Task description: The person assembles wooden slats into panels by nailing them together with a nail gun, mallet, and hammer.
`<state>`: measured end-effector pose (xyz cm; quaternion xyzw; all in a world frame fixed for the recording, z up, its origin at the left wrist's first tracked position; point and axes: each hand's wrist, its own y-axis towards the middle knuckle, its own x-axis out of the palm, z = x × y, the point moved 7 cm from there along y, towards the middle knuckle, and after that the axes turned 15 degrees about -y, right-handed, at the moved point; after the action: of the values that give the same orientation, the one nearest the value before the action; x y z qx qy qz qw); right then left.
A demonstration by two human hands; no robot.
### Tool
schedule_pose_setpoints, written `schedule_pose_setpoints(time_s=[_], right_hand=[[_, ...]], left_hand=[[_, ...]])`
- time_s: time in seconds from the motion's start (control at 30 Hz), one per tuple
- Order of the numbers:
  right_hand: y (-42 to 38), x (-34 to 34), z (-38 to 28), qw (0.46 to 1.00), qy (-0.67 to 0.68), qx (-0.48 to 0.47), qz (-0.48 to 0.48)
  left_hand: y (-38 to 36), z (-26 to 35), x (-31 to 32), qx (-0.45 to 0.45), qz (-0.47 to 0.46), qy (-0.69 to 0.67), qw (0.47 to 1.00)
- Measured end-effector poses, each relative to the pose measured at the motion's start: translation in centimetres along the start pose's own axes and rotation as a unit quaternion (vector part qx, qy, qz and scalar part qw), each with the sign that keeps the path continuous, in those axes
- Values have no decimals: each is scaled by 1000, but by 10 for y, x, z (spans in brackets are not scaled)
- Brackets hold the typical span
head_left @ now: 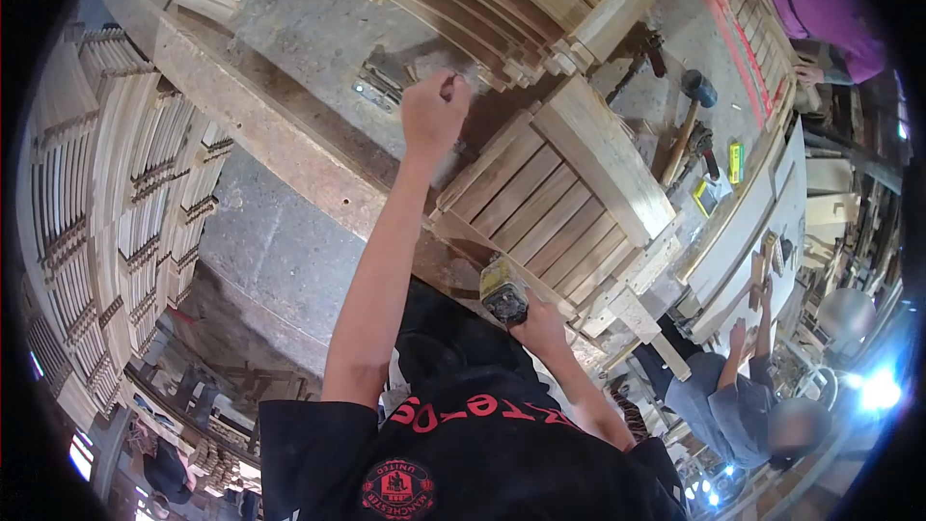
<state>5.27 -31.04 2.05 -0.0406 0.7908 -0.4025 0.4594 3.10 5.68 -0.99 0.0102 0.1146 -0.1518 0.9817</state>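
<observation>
The left hand [434, 111] closes on something too small to identify above the slatted panel [550, 207], while the right hand [535, 326] grips a power tool [503, 291] at the dusty tabletop [318, 29].

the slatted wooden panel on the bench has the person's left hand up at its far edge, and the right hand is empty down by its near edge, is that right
Not quite: in the head view the right hand is not empty; it grips a yellow and black power tool by the near edge of the slatted wooden panel. The left hand is up at its far edge, as you say.
</observation>
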Motion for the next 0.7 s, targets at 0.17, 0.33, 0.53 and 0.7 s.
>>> schedule_pose_setpoints(time_s=[0.17, 0.33, 0.53, 0.7], right_hand=[[-4, 8, 8, 998, 16, 45, -37], [-32, 17, 34, 994, 46, 91, -43], [-88, 53, 109, 984, 38, 162, -64], [-103, 72, 136, 984, 44, 168, -40]], left_hand=[[0, -4, 1, -2, 9, -17, 1000], [3, -14, 3, -13, -4, 0, 1000], [5, -23, 1, -10, -7, 17, 1000], [6, -29, 2, -40, -21, -50, 998]])
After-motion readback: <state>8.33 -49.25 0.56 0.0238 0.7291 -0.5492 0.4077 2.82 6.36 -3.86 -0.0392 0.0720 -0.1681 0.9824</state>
